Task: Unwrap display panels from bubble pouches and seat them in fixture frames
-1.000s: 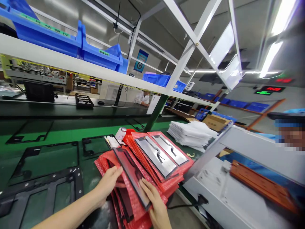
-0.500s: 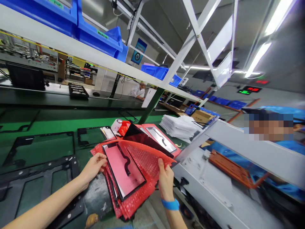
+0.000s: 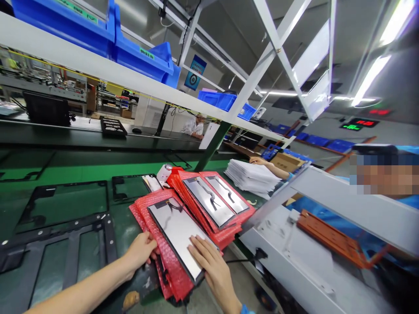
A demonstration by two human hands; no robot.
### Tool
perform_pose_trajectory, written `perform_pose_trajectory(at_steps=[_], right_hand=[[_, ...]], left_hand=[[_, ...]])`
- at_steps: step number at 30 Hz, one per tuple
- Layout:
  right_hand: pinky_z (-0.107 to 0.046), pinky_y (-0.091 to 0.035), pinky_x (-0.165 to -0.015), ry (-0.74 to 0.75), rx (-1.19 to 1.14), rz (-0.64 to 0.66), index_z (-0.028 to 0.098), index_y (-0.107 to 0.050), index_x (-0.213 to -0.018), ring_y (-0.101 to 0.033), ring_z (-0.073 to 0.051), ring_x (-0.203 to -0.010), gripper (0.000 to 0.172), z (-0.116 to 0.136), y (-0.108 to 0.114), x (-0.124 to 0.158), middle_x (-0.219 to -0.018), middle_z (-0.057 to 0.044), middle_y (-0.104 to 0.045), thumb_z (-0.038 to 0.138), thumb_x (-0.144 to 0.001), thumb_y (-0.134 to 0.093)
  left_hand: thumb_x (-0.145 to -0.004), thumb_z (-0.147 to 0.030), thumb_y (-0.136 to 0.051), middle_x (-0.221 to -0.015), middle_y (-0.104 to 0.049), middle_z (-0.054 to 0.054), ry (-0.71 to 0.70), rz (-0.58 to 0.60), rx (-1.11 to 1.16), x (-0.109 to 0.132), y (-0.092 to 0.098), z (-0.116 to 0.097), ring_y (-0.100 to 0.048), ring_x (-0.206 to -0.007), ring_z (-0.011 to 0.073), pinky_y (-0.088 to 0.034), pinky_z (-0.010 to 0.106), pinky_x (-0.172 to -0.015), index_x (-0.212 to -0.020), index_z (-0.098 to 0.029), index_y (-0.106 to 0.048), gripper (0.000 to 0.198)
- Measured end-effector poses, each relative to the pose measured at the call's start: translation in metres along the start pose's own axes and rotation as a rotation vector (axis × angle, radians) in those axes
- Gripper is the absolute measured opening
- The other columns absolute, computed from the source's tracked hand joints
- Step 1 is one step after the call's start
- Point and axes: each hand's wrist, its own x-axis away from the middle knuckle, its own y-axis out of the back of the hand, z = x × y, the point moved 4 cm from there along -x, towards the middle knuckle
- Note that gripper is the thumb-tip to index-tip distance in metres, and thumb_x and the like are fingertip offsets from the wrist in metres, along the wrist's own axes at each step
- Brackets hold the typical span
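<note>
A silver display panel [image 3: 176, 233] with a dark flex cable lies on a stack of red bubble wrap [image 3: 139, 205] near the table's front edge. My right hand [image 3: 211, 266] rests on the panel's lower right part, fingers stretched out flat. At the stack's left edge, my left hand [image 3: 142, 253] has its fingers curled and pinched at the bubble wrap; its fingertips are partly hidden. Two more display panels [image 3: 209, 203] lie side by side on a second red bubble-wrap pile [image 3: 225, 235], just behind and to the right.
Black frames [image 3: 73, 226] lie on the green table to the left. A co-worker's hand [image 3: 260, 161] touches a white stack [image 3: 250, 179] at the back. Blue bins [image 3: 140, 52] stand on the overhead shelf. A grey machine [image 3: 301, 257] flanks the right side.
The raised red bubble wrap no longer covers the panel, and my right hand has moved from its edge onto the panel. My left hand shifted down the stack. The co-worker's hand has appeared.
</note>
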Motion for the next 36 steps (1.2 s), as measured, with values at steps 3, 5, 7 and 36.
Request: perform_pose_trajectory(at_steps=[3, 5, 7, 36], right_hand=[[-0.048, -0.04, -0.108, -0.095, -0.042, -0.056, 0.034, -0.05, -0.138, -0.048, -0.022, -0.13, 0.054, -0.012, -0.02, 0.011, -0.139, -0.001, -0.052, 0.01, -0.093, -0.032], [-0.05, -0.042, -0.106, -0.153, -0.104, -0.119, 0.034, -0.05, -0.138, -0.048, -0.023, -0.129, 0.054, -0.02, -0.027, 0.015, -0.138, -0.003, -0.053, 0.01, -0.092, -0.033], [-0.05, -0.043, -0.104, -0.177, -0.154, -0.169, 0.032, -0.05, -0.138, -0.048, -0.023, -0.129, 0.054, -0.024, -0.029, 0.015, -0.138, -0.004, -0.054, 0.01, -0.092, -0.033], [-0.045, -0.055, -0.083, -0.833, -0.524, -0.536, 0.013, -0.072, -0.094, -0.066, -0.034, -0.09, 0.052, -0.047, 0.001, 0.006, -0.085, -0.012, -0.072, 0.062, -0.076, -0.065]], left_hand=[[-0.082, -0.037, -0.057, -0.066, -0.058, -0.001, 0.004, -0.101, -0.026, -0.002, -0.002, 0.001, -0.054, -0.047, 0.0093, -0.03, 0.018, -0.039, -0.079, -0.019, -0.047, 0.021], [-0.085, -0.039, -0.056, -0.067, -0.056, -0.004, -0.002, -0.17, -0.043, -0.003, 0.0, 0.001, -0.052, -0.044, 0.0079, -0.029, 0.018, -0.039, -0.084, -0.021, -0.043, 0.023], [-0.09, -0.041, -0.052, -0.067, -0.053, -0.006, -0.007, -0.228, -0.067, -0.006, 0.005, -0.002, -0.048, -0.042, 0.0068, -0.028, 0.018, -0.039, -0.087, -0.021, -0.041, 0.023], [-0.084, -0.025, -0.06, -0.132, -0.061, 0.005, -0.344, 0.147, 0.244, -0.012, -0.024, -0.134, -0.049, -0.129, 0.0201, -0.029, 0.038, -0.115, -0.112, -0.022, -0.064, 0.028]])
